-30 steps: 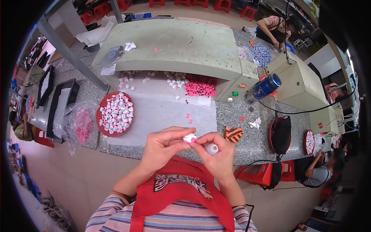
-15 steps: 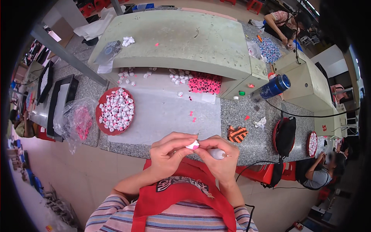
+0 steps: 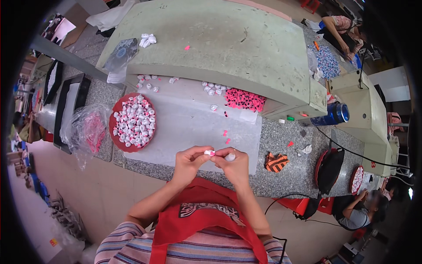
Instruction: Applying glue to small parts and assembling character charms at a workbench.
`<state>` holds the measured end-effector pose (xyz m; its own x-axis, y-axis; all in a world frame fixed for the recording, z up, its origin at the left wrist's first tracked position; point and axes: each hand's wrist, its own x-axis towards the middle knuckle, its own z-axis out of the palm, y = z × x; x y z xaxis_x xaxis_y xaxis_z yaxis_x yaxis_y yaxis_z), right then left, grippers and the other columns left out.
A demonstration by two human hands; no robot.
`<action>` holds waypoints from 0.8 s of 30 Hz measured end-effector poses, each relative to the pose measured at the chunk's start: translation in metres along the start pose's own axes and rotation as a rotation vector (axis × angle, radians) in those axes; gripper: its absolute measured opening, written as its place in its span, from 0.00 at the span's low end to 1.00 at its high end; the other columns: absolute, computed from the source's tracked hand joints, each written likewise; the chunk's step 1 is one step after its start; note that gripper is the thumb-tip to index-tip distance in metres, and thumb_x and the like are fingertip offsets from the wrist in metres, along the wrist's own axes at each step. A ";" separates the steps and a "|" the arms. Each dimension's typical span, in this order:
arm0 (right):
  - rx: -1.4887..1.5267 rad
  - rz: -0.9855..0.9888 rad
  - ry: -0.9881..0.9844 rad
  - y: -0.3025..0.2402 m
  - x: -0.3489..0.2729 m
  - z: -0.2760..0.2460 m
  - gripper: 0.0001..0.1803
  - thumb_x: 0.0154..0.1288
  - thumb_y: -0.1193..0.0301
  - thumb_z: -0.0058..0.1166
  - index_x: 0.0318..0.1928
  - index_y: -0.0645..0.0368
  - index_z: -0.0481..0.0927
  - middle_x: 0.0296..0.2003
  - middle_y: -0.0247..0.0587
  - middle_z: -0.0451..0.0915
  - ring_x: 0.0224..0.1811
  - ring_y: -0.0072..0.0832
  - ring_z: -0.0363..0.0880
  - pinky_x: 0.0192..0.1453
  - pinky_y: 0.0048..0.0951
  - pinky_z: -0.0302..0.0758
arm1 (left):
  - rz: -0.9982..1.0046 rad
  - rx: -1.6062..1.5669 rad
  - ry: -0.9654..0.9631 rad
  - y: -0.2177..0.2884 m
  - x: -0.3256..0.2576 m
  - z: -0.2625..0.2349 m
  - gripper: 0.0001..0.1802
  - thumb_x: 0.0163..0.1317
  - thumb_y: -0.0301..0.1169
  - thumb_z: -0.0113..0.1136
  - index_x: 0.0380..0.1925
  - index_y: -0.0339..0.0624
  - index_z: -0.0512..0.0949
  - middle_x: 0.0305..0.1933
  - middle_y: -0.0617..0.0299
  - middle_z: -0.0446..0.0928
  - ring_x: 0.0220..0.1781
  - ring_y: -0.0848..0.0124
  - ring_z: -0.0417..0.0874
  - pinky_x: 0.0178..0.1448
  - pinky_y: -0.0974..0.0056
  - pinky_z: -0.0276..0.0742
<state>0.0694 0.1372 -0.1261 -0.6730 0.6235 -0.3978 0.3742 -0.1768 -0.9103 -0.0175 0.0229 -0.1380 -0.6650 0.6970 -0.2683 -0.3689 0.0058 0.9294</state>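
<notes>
While my left hand [image 3: 188, 161] and right hand [image 3: 234, 163] pinch a tiny white and pink piece [image 3: 210, 152] above the table [image 3: 281, 136] edge, I think it could slip and drop.

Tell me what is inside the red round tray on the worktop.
The red round tray is heaped with small white pieces with pink parts. They cover nearly all of its floor, so only the rim shows; anything beneath the heap is hidden.
</notes>
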 end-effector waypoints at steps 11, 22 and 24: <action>0.044 -0.052 -0.197 0.050 0.055 0.049 0.07 0.49 0.74 0.59 0.29 0.65 0.78 0.22 0.35 0.77 0.22 0.17 0.73 0.26 0.18 0.71 | 0.210 0.752 0.798 -0.005 0.063 -0.170 0.12 0.51 0.26 0.58 0.37 0.36 0.78 0.38 0.55 0.77 0.36 0.70 0.77 0.39 0.67 0.72; 0.001 -0.077 0.149 0.035 0.033 -0.017 0.17 0.48 0.78 0.57 0.41 0.63 0.71 0.27 0.36 0.74 0.28 0.19 0.72 0.34 0.19 0.70 | 0.351 1.127 0.249 -0.095 0.173 -0.004 0.14 0.45 0.30 0.62 0.33 0.39 0.73 0.35 0.50 0.73 0.30 0.56 0.75 0.36 0.58 0.72; -0.035 -0.111 0.181 0.022 0.021 -0.028 0.19 0.48 0.80 0.55 0.43 0.62 0.68 0.29 0.37 0.73 0.30 0.20 0.71 0.37 0.20 0.70 | 0.366 1.022 0.287 -0.086 0.176 0.006 0.14 0.47 0.28 0.60 0.36 0.39 0.73 0.35 0.52 0.73 0.33 0.57 0.76 0.36 0.59 0.73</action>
<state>0.0818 0.1681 -0.1514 -0.5869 0.7649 -0.2654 0.3280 -0.0751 -0.9417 -0.0983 0.1494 -0.2637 -0.7978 0.5869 0.1379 0.4976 0.5118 0.7003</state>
